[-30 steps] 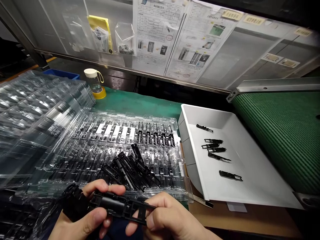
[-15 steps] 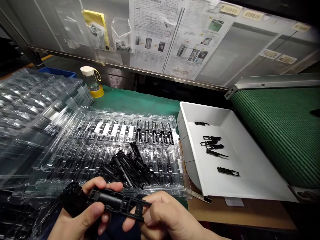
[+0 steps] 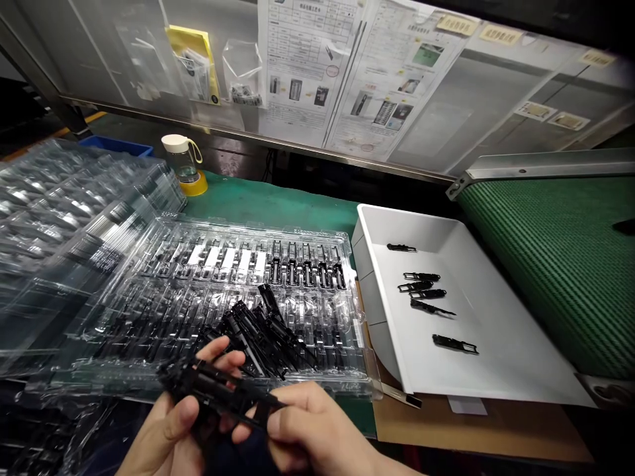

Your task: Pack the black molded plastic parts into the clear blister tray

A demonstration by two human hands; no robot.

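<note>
Six black clips lie loose in the white bin. Left of the bin, a clear tray carries a heap of black frames. Both hands, left hand and right hand, pinch one black frame just before that tray.

A green bench carries clear trays, a white bin and a bottle.

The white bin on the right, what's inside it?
Six small black plastic parts lie loose on the floor of the white bin, four bunched mid-bin. The near-left wall hides the floor strip behind it.
</note>
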